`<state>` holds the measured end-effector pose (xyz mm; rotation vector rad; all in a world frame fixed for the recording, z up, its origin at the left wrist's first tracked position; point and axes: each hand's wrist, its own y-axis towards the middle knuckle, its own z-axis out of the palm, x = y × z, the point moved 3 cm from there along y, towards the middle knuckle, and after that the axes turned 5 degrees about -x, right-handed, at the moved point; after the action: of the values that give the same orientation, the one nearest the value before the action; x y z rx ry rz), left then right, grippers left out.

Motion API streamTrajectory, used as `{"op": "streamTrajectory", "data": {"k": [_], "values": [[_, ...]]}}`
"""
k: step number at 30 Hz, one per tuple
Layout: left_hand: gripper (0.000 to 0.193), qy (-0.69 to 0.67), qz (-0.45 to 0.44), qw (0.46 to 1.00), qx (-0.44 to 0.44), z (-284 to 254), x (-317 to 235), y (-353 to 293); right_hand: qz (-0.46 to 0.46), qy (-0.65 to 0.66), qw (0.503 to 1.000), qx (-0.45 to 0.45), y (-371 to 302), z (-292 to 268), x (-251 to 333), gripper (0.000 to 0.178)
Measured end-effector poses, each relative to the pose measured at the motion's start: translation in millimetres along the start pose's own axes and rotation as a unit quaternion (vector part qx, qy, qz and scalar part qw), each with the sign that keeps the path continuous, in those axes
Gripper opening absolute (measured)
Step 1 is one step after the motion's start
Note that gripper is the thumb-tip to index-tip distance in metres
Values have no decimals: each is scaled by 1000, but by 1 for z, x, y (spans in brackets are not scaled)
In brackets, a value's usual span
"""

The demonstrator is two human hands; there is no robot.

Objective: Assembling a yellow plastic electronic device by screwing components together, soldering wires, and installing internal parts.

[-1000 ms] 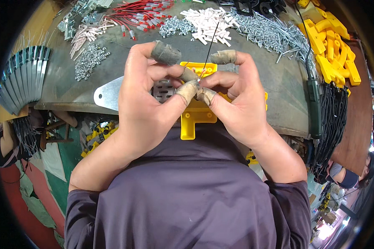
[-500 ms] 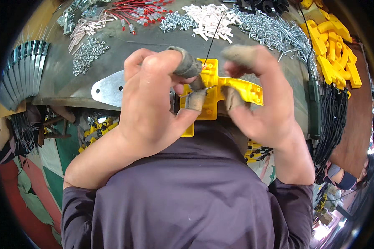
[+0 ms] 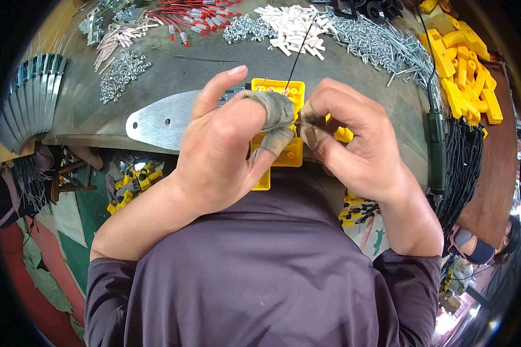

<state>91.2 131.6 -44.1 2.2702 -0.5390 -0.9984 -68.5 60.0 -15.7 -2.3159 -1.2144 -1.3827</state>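
Hands (image 3: 223, 151) at housing (image 3: 293, 155), near table edge (image 3: 92, 140)

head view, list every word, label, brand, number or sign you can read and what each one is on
None can be read.
Yellow case: no lettering visible on the parts that show.
Metal plate: two dark holes near its rounded end, no lettering visible.
Dark green tool handle: no readable marking.
Dark shirt: a pale speck, too small to make out.
Far right background: too blurred to tell.
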Motion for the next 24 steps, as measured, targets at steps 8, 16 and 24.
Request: {"op": "streamTrajectory", "data": {"k": [8, 16, 24], "values": [[48, -78, -55, 994, -56, 1, 9, -2, 6, -18, 1000, -17, -2, 1, -2, 10], [46, -80, -87, 991, -63, -3, 8, 5, -28, -69, 996, -59, -5, -3, 8, 22], [11, 89, 93, 992, -18, -2, -3, 3, 258, 26, 963, 79, 1, 3, 10, 16]]}}
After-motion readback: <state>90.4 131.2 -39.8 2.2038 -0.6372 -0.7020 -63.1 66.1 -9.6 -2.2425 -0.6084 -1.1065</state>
